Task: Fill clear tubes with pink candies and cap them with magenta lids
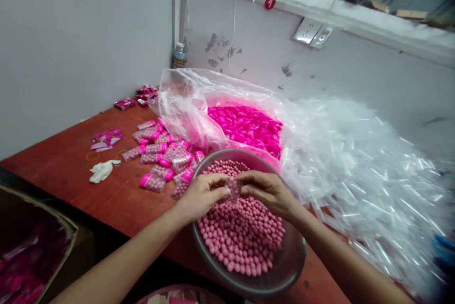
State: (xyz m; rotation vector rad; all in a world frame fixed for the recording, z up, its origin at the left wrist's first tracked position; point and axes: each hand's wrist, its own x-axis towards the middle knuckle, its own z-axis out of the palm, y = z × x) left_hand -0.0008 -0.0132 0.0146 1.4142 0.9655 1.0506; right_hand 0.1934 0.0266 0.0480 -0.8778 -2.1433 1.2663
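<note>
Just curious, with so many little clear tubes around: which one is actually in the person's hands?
The clear tube pinched between left hand and right hand, over the candy bowl; the capped filled tubes lie on the table.

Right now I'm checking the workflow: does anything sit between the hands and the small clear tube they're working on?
Nothing visible does. The left hand and right hand both pinch the clear tube directly, just above the pink balls in the metal bowl.

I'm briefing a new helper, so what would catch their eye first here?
The metal bowl of pink balls at the table's near edge, where the left hand and right hand pinch a small clear tube. Behind it, a bag of bright pink caps; right, heaped clear tubes.
</note>
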